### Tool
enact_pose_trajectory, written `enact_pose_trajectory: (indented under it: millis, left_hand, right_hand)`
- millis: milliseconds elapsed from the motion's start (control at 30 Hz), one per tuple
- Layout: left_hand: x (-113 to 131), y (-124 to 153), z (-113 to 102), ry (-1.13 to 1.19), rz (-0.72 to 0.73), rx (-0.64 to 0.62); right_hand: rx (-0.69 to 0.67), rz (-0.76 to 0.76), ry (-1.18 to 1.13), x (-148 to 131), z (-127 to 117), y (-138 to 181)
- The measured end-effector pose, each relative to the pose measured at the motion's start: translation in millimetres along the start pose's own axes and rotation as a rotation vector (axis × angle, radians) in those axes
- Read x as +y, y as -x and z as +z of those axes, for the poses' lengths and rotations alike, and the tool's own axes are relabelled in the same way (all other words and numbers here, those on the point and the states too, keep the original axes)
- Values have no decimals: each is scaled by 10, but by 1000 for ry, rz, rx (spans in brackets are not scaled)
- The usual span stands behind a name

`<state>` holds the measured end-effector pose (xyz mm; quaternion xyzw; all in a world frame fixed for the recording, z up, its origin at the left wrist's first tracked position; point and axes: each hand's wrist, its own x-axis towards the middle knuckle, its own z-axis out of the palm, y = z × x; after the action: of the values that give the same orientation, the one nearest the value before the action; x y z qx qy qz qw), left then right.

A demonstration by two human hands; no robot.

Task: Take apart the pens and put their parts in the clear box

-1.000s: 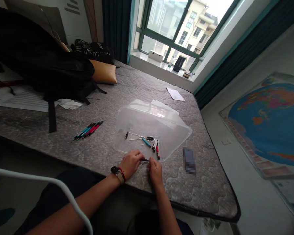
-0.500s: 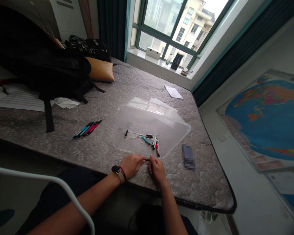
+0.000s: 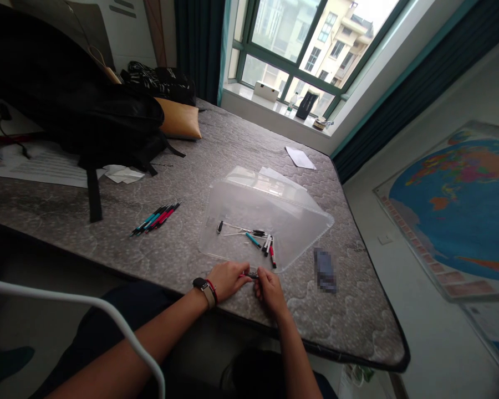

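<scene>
Just in front of the clear plastic box, my left hand (image 3: 229, 278) is closed on one end of a small pen (image 3: 251, 275). My right hand (image 3: 270, 291) pinches the other end between thumb and fingers. A bit of pink and a dark section show between the hands; the rest is covered by fingers. Inside the translucent box (image 3: 216, 202) lie pen parts: a teal barrel (image 3: 253, 240), a red and black piece (image 3: 273, 256), a black piece (image 3: 220, 226), and several thin white refills (image 3: 237, 228). Left of the box, several teal, red and black pens (image 3: 156, 218) lie side by side.
A dark phone-like object (image 3: 325, 270), blurred, lies right of the box on the mattress (image 3: 357, 310). Left are a black backpack (image 3: 66, 100), a tan pouch (image 3: 178, 118) and papers (image 3: 54, 166). A white curved tube (image 3: 108, 316) crosses the lower left.
The view has shifted slightly, so things sit a little further right. Between my hands, a pink part of the pen now shows beside the dark part.
</scene>
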<state>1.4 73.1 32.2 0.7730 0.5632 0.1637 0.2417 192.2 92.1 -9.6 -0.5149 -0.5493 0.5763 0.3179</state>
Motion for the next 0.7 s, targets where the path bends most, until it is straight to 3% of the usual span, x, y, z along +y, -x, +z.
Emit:
enact_pose_trajectory:
  millis: [400,567,700]
  left_hand:
    - [39,0,7,-40,-91,-19]
    - [26,4,5,46,-48,-17]
    - [3,-13,20,67,1,-17]
  right_hand:
    - [4,-48,14,4,1,20]
    - [40,-73,39,5,-16,-1]
    - [-25,-18,-87,9,-41,38]
